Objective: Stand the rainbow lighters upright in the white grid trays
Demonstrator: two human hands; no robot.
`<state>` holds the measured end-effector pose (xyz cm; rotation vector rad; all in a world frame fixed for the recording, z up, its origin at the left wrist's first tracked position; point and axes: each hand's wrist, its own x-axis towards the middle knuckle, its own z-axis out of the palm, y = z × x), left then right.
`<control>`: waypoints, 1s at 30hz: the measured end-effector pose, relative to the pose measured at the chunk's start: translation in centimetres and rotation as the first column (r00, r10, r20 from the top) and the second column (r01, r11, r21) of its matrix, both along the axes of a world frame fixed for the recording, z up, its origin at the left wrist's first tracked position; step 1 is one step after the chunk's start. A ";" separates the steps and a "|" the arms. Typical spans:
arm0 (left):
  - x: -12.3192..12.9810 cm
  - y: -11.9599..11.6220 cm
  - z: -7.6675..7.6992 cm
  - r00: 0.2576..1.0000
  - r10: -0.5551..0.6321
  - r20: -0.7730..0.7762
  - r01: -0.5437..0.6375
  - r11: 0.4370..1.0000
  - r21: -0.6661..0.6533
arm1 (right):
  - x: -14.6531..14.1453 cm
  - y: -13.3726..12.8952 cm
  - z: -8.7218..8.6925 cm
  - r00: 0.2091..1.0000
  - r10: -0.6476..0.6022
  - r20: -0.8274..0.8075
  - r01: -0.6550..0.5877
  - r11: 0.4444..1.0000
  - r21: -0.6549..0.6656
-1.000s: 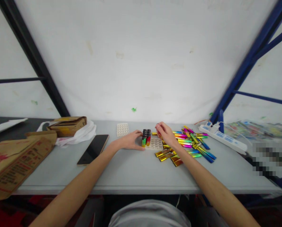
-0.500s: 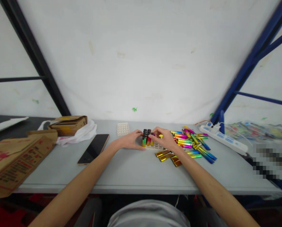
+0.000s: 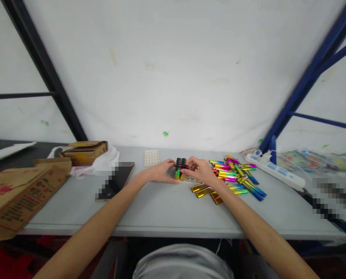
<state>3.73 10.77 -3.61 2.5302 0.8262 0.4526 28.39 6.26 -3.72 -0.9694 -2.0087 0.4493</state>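
Observation:
Several lighters [image 3: 177, 173] with black tops and shiny coloured bodies stand upright in a close group on a pale tray with round cells [image 3: 192, 179]. My left hand [image 3: 160, 171] curves round the tray's left end, thumb at the near corner and fingers behind, beside the lighters. From the right, my right hand [image 3: 201, 170] pinches a lighter with a reddish body at the group's right side. Its fingers hide most of that lighter. To the right lies a loose pile of metallic lighters [image 3: 233, 174] in gold, pink, green and blue.
A second pale tray [image 3: 152, 158] lies near the wall. Leftward are a dark phone [image 3: 119, 180], partly pixelated, a white plastic bag [image 3: 110, 157], a small carton [image 3: 85, 153] and a larger cardboard box [image 3: 24, 193]. A white power strip [image 3: 274, 170] is at right.
The fingers of my right hand have shifted slightly left and closer against the lighter group, now covering more of its right side. My left hand stays in place.

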 end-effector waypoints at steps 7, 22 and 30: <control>0.1 -0.1 0.1 1.000 0.016 -0.024 -0.016 1.000 -0.001 | -0.1 0.0 -0.1 1.000 0.012 0.014 -0.012 1.000 -0.021; 0.0 0.2 -0.2 1.000 0.009 -0.001 -0.009 1.000 0.009 | -0.1 -0.5 0.6 0.997 0.055 0.055 -0.054 0.998 -0.027; 0.1 0.1 -0.1 1.000 0.003 -0.004 -0.003 1.000 0.007 | 0.0 -0.5 0.7 0.995 0.052 0.090 -0.048 0.998 -0.044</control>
